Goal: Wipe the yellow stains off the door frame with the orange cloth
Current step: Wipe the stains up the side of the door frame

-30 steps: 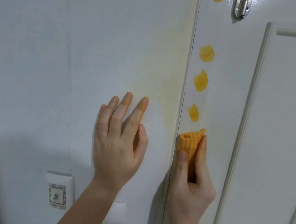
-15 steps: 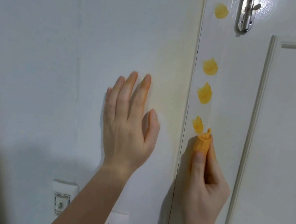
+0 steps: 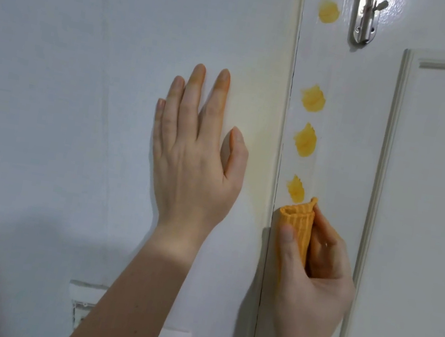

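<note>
Fingers and thumb of the right hand are curled closed around the orange cloth, which is folded into a narrow upright wad with its rounded top poking out above the thumb. Over the last second the wad has turned: it showed its broad face, then went edge-on, and now shows the face again, while its top has stayed just under the lowest stain, touching or nearly touching the stain's lower edge. I read that as the hand working the cloth at the foot of the row, with real wiping barely begun, since the stain looks as full as it did before. The cloth sits against the door frame, just right of the dark vertical seam. Above it three more yellow stains run up the same strip, well apart from the cloth, the topmost beside the metal handle plate. The left hand holds nothing; it has stayed spread flat on the wall, fingers pointing up, bracing. All four stains remain to be cleaned.
</note>
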### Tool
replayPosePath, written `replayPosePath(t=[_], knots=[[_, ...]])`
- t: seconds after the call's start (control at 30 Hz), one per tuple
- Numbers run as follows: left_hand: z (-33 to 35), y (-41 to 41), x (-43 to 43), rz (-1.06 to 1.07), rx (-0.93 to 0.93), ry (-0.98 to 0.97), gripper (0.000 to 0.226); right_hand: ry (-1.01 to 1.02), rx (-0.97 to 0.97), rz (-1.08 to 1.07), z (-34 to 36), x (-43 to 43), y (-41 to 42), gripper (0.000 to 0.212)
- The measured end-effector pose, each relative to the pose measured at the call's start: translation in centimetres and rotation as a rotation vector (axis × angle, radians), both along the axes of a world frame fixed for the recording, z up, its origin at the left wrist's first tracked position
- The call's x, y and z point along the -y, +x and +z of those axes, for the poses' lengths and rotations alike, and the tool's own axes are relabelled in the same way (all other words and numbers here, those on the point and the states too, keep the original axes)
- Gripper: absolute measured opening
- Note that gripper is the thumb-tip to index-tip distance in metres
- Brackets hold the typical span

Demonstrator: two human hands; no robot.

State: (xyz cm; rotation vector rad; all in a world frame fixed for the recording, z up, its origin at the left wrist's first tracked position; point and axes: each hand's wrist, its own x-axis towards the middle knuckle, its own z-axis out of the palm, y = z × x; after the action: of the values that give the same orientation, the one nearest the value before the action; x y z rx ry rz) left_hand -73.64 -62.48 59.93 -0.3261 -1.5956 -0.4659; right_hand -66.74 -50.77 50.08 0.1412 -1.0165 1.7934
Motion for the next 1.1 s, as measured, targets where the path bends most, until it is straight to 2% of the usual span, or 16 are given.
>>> replayPosePath(t=[0.1,0.3,0.47,0.6,0.7,0.8,0.9,1.03,1.1], knots=[[0.0,0.0,0.0,-0.001,0.003,0.003,0.062,-0.045,0.008,-0.035,-0.1,-0.3,-0.1,0.029],[0.0,0.2,0.0,-0.005,0.007,0.002,0.062,0.014,0.001,-0.111,0.4,0.5,-0.5,0.033],[0.1,0.1,0.0,0.0,0.003,0.004,0.062,0.084,0.028,-0.097,2.7,-0.9,-0.2,0.02],[0.0,0.2,0.1,-0.003,0.001,-0.004,0.062,0.039,0.047,-0.112,0.9,0.3,-0.2,0.029],[0.1,0.3,0.0,0.003,0.004,-0.006,0.062,0.14,0.031,-0.165,3.1,-0.2,-0.4,0.034],[0.1,0.3,0.1,-0.002,0.007,-0.002,0.062,0.171,0.015,-0.151,5.1,-1.3,-0.5,0.022],[0.0,0.2,0.2,-0.007,0.01,-0.012,0.062,0.144,0.063,-0.155,3.4,-1.2,-0.5,0.016],[-0.1,0.2,0.3,0.005,0.011,-0.024,0.063,0.179,0.05,-0.17,3.2,-0.1,-0.6,0.033],[-0.1,0.2,0.3,0.005,0.013,-0.022,0.063,0.195,0.006,-0.17,5.5,-0.4,-0.7,0.03]])
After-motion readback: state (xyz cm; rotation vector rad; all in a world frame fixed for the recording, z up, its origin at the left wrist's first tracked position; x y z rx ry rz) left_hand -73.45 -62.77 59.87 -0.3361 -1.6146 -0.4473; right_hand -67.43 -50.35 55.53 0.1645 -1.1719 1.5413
